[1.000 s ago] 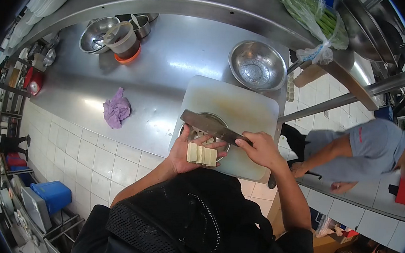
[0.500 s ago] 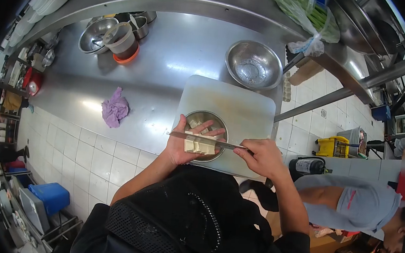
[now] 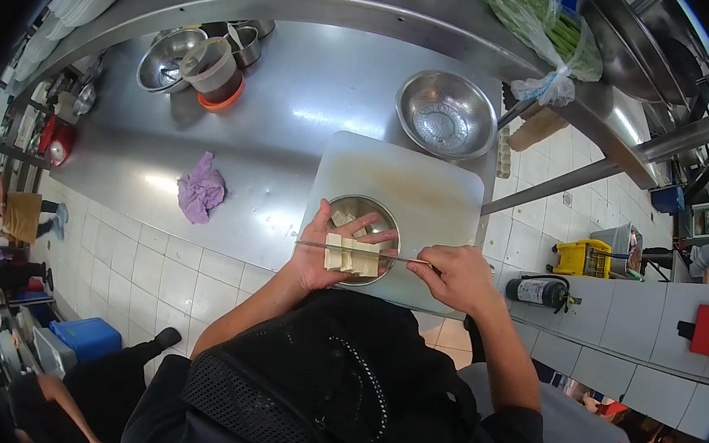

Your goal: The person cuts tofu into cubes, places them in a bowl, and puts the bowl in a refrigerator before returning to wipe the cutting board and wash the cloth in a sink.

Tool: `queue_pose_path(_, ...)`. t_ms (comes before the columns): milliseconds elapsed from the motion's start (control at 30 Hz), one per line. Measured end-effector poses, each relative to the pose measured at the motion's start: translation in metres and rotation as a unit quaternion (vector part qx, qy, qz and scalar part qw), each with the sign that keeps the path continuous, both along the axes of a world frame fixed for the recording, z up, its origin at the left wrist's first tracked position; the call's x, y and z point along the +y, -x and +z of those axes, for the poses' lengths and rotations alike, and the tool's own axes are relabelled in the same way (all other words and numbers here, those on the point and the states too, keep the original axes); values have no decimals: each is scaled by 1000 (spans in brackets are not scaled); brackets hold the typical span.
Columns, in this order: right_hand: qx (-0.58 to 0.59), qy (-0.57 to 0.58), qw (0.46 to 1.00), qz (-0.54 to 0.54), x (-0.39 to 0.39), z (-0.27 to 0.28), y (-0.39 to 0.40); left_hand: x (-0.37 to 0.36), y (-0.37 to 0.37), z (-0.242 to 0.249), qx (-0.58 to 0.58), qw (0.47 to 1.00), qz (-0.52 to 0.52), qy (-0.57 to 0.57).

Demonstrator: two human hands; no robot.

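Observation:
My left hand (image 3: 313, 256) is held palm up with its fingers spread, bearing a block of white tofu (image 3: 352, 263) cut into slices. Wrapped round the handle of a long knife (image 3: 381, 255), my right hand (image 3: 457, 277) keeps the blade level across the tofu. Beneath my left hand is a round metal bowl (image 3: 396, 235), with more tofu pieces (image 3: 343, 219) inside, partly covered by my fingers. The bowl stands on a white cutting board (image 3: 425, 190).
A second metal bowl (image 3: 445, 116) sits beyond the board. A purple cloth (image 3: 201, 189) lies to the left on the steel table (image 3: 283, 165). Farther back are a plastic container (image 3: 212, 70) and another bowl (image 3: 162, 57). One person (image 3: 73, 399) is at lower left, another in grey (image 3: 580, 435) behind me at right.
The knife blade has turned from showing its flat side to nearly edge-on above the tofu. The person in grey has moved behind me, and someone in black has appeared at lower left.

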State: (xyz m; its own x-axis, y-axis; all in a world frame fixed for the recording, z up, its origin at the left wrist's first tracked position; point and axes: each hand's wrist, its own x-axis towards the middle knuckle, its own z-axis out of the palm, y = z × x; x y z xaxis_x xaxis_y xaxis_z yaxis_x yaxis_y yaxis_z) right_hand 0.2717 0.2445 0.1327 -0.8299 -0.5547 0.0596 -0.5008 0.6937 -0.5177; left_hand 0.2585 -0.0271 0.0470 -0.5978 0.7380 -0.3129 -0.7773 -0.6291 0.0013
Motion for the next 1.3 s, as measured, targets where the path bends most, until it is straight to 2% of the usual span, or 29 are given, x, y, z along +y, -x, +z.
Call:
queue_pose_path(500, -5, -17, 1000, -2, -2, -11, -1, 7, -3, 0, -32, 999, 28, -22)
queue_pose_path(567, -51, -45, 998, 6, -3, -9, 0, 7, -3, -1, -22, 999, 27, -32)
queue_pose_path(1000, -71, -61, 995, 29, -7, -24, 5, 9, -6, 3, -34, 998, 50, -17)
queue_pose_path(1300, -85, -85, 992, 35, -11, -27, 10, 9, -4, 5, -30, 995, 61, -66)
